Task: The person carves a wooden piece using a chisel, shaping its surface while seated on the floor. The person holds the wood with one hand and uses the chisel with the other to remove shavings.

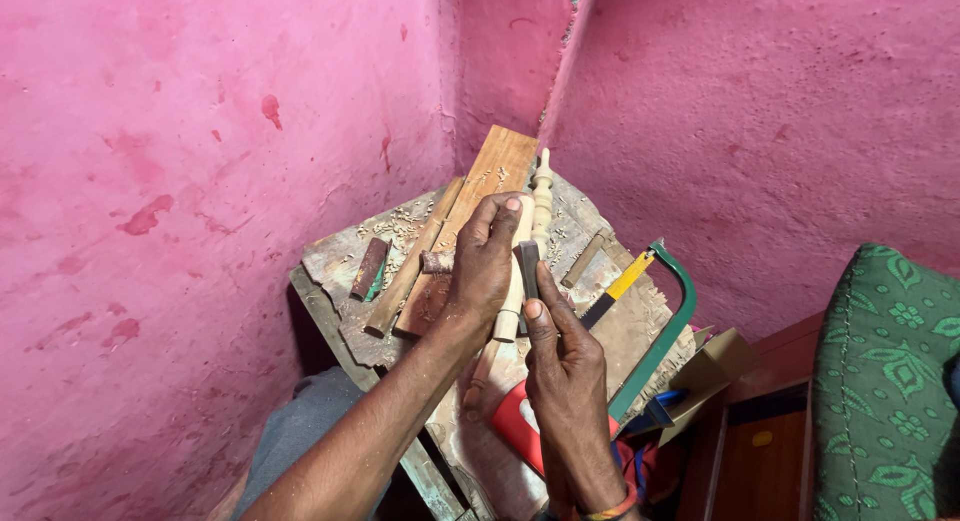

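Head view, looking down into a pink-walled corner over a battered wooden workbench (335, 266) strewn with shavings; left hand (483, 271) wrapped around a pale turned wooden spindle (541, 196), fingers curled over its shaft and thumb pressed along the side, holding it raised just above the bench; knobbed end of the spindle pointing away toward the corner, cut lower end showing below the palm; right hand (562, 366) pinching a small dark flat piece (527, 266), seemingly a file or abrasive block, between thumb and fingertips, its face laid against the spindle just beside the left fingers; exact kind of tool too small to tell; reddish-brown plank (490, 176) lying lengthwise on the bench under the hands, reaching toward the wall; thinner wooden stick (405, 276) alongside it to the left, touching its edge; short dark wood block (369, 268) farther left, apart from the stick, with a sliver of green beside it; hacksaw (660, 326) with a green frame and a yellow-and-black section resting on the right side of the bench, near the right hand but untouched; red object (512, 421) partly hidden under the right wrist; open cardboard box (712, 366) just off the bench's right edge; brown wooden furniture (760, 441) lower right, topped by green patterned fabric (885, 381); beaded bracelet (612, 508) on the right wrist.
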